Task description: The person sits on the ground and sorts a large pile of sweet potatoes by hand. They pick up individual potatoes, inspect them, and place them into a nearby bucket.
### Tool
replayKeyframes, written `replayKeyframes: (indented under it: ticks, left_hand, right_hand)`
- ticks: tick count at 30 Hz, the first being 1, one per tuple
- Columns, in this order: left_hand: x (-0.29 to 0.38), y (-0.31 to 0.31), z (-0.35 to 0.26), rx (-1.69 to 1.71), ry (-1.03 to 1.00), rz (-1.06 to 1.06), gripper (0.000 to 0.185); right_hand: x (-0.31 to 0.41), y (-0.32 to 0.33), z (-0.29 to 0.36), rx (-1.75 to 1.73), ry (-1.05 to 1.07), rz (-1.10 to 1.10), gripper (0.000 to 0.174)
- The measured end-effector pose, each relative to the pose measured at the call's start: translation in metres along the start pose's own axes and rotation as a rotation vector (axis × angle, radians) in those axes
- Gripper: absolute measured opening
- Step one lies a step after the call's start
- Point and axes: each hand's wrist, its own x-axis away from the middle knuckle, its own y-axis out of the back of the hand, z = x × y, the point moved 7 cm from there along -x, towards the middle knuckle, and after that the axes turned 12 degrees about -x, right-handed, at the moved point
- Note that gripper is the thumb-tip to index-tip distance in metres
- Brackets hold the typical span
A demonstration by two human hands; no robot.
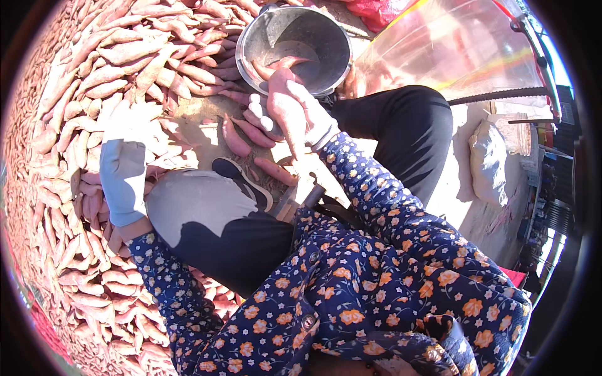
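My right hand [314, 113], in a pale knit glove with greyish finger pads, grips a large sweet potato [288, 105] just in front of a black bucket [338, 51]. Inside the bucket's near edge, slimmer sweet potatoes [265, 70] show beyond the held one; I cannot tell whether they touch it. My left hand [124, 155], also gloved, reaches over the heap of sweet potatoes [136, 51] on the left. Strong glare washes out its fingers, so their pose and anything in them cannot be made out. Several loose sweet potatoes [236, 137] lie on the ground between the hands.
My bent knees [202, 197] flank the work spot, with a dark shoe [242, 181] between them. A clear plastic bag [442, 47] spreads at the upper right, near a red mesh bag [378, 14]. A filled whitish sack [489, 162] lies farther right.
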Motion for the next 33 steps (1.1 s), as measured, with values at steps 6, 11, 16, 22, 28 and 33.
replayKeyframes:
  ticks: [6,11,16,22,28,33]
  left_hand:
    - [0.028,-0.099,-0.073,-0.775,-0.351,0.087,0.037]
    - [0.039,-0.175,-0.013,-0.418,0.163,0.375,0.040]
    - [0.028,-0.171,0.000,-0.551,0.150,0.398,0.038]
    - [0.007,-0.140,0.024,-0.598,0.197,0.358,0.041]
    - [0.004,-0.130,0.033,-0.740,0.241,0.363,0.040]
    - [0.009,-0.134,0.035,-0.744,0.235,0.370,0.039]
  right_hand:
    - [0.052,-0.062,-0.006,-0.044,-0.097,0.413,0.033]
    - [0.140,-0.092,0.040,0.381,0.388,0.323,0.038]
    - [0.283,-0.037,0.115,0.414,0.637,0.319,0.050]
    - [0.295,0.163,0.142,-0.319,0.638,-0.037,0.036]
    - [0.335,0.095,0.322,-0.173,1.173,-0.310,0.030]
    - [0.371,-0.058,0.417,0.021,1.401,-0.210,0.052]
